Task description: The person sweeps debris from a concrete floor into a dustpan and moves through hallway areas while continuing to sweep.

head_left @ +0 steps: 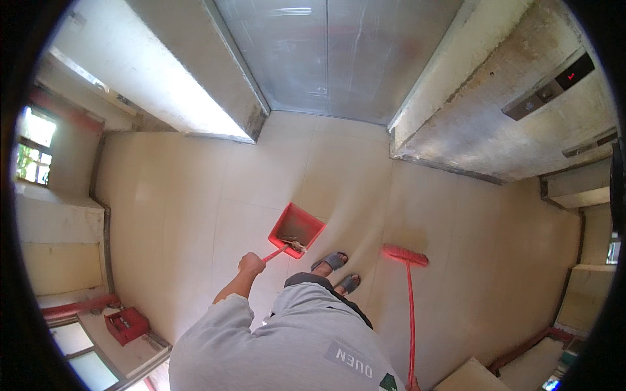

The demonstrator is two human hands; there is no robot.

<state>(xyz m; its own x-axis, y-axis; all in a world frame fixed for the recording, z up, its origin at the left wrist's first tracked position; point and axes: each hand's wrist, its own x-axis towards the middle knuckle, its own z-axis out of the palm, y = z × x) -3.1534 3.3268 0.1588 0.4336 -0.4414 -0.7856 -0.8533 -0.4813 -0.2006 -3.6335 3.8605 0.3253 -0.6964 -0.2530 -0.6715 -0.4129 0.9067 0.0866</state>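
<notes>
My left hand (251, 262) is closed round the handle of a red dustpan (280, 226). The pan is in front of me, with a small heap of pale debris (295, 245) in it near the handle side. At the lower edge, only a bit of my right hand (415, 386) shows, at the top of the long red handle of a broom (405, 255). The broom's red bristle head is on the tiled floor, to the right of my feet and apart from the dustpan.
Beige tiles cover the floor (189, 176). Ahead are closed metal elevator doors (326, 65) between worn walls, with a call panel (548, 88) on the right. A red box (126, 325) stands at the lower left. My sandalled feet (332, 261) are between dustpan and broom.
</notes>
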